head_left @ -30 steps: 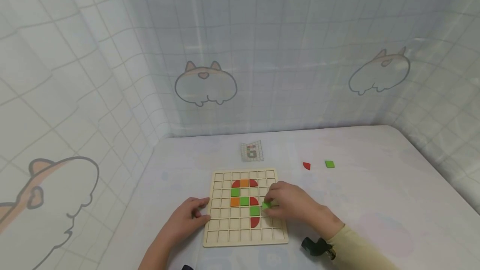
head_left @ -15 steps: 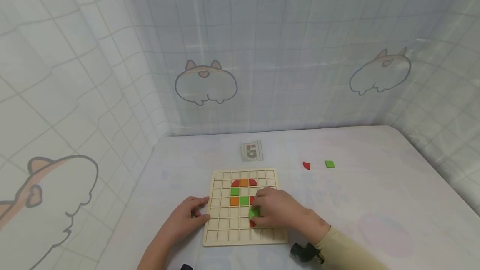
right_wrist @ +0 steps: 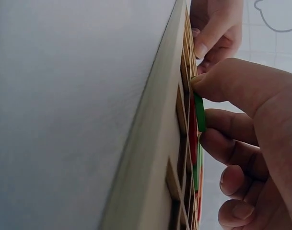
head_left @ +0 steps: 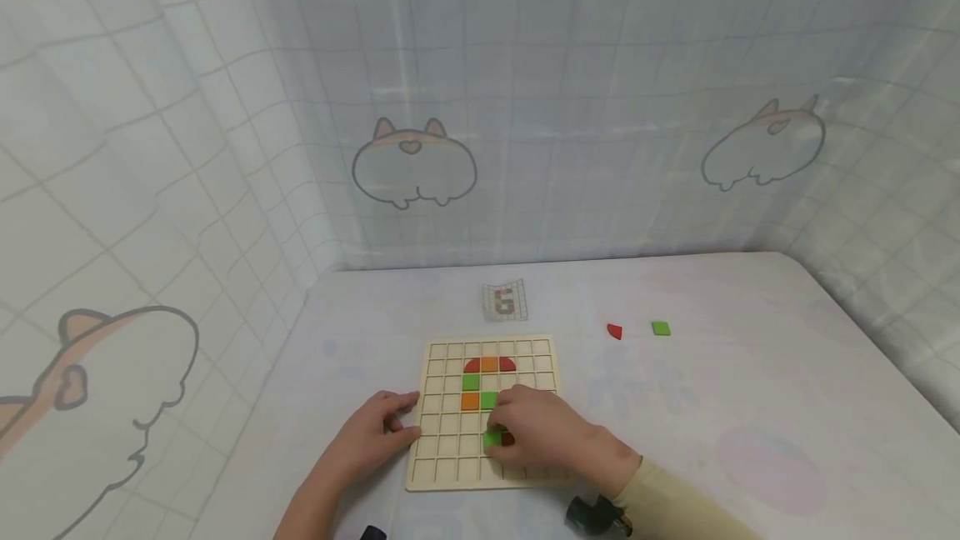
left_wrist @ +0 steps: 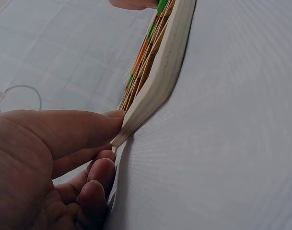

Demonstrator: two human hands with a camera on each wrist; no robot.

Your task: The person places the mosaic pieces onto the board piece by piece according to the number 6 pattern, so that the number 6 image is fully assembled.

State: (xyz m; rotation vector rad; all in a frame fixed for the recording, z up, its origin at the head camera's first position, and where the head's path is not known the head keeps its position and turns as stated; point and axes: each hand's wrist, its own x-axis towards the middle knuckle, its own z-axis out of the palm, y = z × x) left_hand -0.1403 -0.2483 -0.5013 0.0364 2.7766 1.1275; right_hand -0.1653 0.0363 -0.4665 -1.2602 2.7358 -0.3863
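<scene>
A pale wooden grid board [head_left: 446, 473] lies flat on the table. My left hand [head_left: 375, 432] touches its left edge with thumb and index finger, the thumb [left_wrist: 88, 127] against the side in the left wrist view. My right hand [head_left: 543, 436] pinches a green square tile [right_wrist: 200, 112] between thumb and fingers. Low over the board, the tile looks slightly tilted, just left of a red quarter-round tile [head_left: 507, 439] that the fingers partly cover. Further up the grid sit red quarter-rounds, orange squares [head_left: 469, 402] and green squares [head_left: 470, 382]. The right hand hides some cells.
Behind the board lies a small pattern card [head_left: 505, 301] with a coloured grid figure. A loose red quarter-round [head_left: 615, 331] and a loose green square [head_left: 661, 328] lie at the back right. Patterned curtains [head_left: 585, 148] stand behind and beside the table.
My right hand has moved left and toward me across the board with the green square tile, to the left of the lower red quarter-round. My left hand has stayed at the board's edge.
</scene>
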